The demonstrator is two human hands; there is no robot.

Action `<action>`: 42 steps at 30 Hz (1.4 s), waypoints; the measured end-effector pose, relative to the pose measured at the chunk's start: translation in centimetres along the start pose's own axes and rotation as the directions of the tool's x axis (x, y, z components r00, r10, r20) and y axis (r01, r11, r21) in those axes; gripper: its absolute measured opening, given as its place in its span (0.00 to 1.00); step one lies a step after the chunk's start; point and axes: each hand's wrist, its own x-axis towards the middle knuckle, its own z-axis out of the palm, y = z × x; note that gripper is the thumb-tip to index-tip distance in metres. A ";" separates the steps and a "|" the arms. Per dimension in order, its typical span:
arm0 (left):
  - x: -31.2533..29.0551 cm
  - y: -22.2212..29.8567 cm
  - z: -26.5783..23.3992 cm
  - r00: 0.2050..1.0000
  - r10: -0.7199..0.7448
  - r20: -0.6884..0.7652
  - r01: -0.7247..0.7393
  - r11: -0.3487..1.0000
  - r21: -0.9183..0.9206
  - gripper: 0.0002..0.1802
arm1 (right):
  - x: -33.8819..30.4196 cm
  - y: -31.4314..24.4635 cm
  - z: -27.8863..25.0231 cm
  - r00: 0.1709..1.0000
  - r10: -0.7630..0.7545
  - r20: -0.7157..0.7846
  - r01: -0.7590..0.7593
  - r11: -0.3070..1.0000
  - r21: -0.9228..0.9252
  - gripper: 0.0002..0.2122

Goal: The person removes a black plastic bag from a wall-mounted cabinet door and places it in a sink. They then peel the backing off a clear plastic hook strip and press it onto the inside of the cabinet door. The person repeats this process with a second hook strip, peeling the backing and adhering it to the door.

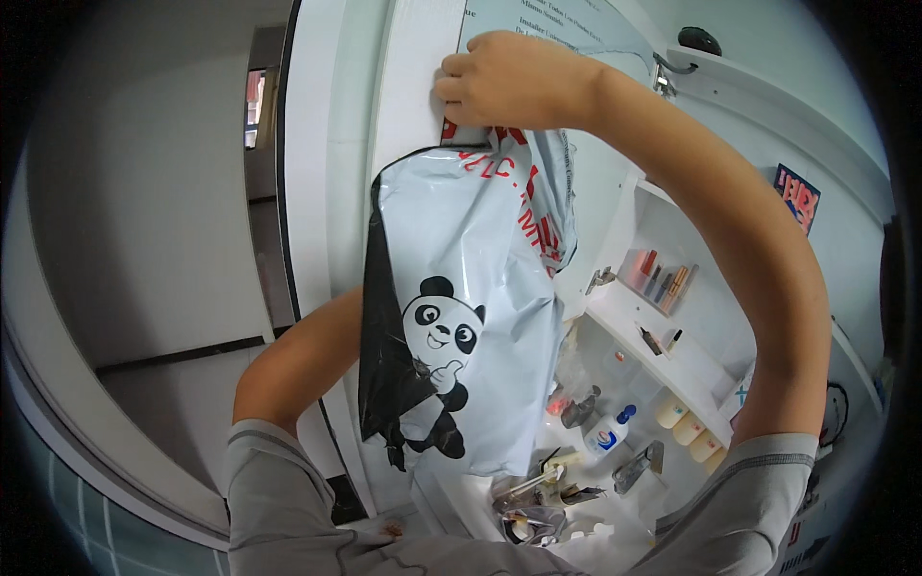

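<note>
A large white plastic bag (490,326) with a cartoon panda, red lettering and a black side hangs upright in front of me. My right hand (519,82) is up at its top, fingers curled closed on the gathered plastic. From the lower left my left forearm (307,360) passes behind the bag, which hides my left hand and its fingers. The bag's upper right part is folded and creased. Behind it stands an open white cabinet door (413,77) with a printed sheet (567,24) on it.
An open white cabinet at the right has a clear holder of lipsticks (658,283) on its shelf. Below are a white bottle with a blue cap (610,432), yellow-topped containers (687,427) and cluttered small items (547,494). A doorway frame (317,192) rises at left.
</note>
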 end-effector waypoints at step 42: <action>2.3 -1.0 1.0 0.999 0.007 -0.041 -0.006 1.000 0.023 0.09 | -2.8 -15.6 -7.1 0.931 0.144 -0.334 0.126 0.734 0.667 0.09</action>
